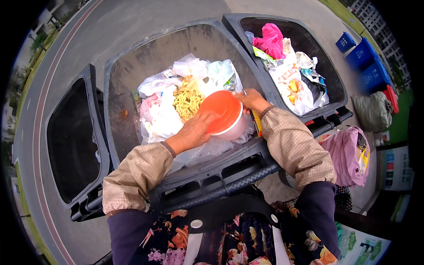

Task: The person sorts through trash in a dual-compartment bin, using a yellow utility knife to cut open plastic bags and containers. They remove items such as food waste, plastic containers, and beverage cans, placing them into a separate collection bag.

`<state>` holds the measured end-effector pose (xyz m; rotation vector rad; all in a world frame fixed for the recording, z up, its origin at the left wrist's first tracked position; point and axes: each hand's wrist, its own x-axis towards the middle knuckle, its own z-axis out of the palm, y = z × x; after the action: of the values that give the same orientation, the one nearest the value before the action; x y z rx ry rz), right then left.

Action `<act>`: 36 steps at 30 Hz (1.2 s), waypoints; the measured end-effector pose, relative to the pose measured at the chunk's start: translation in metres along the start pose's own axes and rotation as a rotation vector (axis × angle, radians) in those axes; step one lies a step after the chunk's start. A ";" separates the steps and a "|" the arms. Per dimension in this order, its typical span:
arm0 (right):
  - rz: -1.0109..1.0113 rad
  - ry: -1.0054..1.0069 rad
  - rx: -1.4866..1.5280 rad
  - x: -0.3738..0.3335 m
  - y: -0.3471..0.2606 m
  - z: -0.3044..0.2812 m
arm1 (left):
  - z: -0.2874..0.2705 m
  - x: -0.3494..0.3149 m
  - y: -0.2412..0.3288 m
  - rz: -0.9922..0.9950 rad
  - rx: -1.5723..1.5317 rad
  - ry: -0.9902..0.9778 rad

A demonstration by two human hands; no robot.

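Note:
A round plastic tub (223, 110) with a red-orange face and pale rim tilts above the rubbish in the middle bin (132, 66). My left hand (192, 131) grips its left edge, the fingertips slightly blurred. At the tub's upper right rim, my right hand (253, 100) is closed on it, a small metallic piece showing by the fingers. Just left of the tub, yellow noodles (187, 98) lie on white plastic bags (163, 117). Below my right wrist is a yellow strip (256, 123).
A bin (342, 95) at the right holds bags, with a bright pink bag (270, 40) on top. Another dark bin (73, 145) stands left. Beyond are blue bins (362, 57), a grey sack (373, 110) and a pink bag (346, 154).

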<state>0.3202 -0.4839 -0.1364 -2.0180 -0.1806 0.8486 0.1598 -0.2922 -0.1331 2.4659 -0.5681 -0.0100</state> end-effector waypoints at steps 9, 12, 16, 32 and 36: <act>-0.029 0.066 -0.492 0.010 0.008 0.014 | 0.010 -0.001 -0.017 -0.117 -0.410 -0.248; -0.012 0.042 -0.442 0.003 0.004 0.014 | 0.017 0.005 -0.053 -0.248 -0.208 -0.013; -0.037 0.046 -0.438 0.000 0.005 0.017 | 0.034 0.015 -0.087 -0.263 -0.555 -0.018; 0.046 0.032 0.124 -0.019 -0.009 0.008 | 0.030 0.036 -0.066 -0.425 -0.945 -0.119; -0.039 0.082 0.233 -0.032 -0.039 -0.005 | 0.006 0.033 -0.081 -0.504 -0.515 0.018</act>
<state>0.3065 -0.4787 -0.0880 -1.8210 -0.0705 0.7260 0.2213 -0.2500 -0.1797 2.0327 0.0779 -0.2964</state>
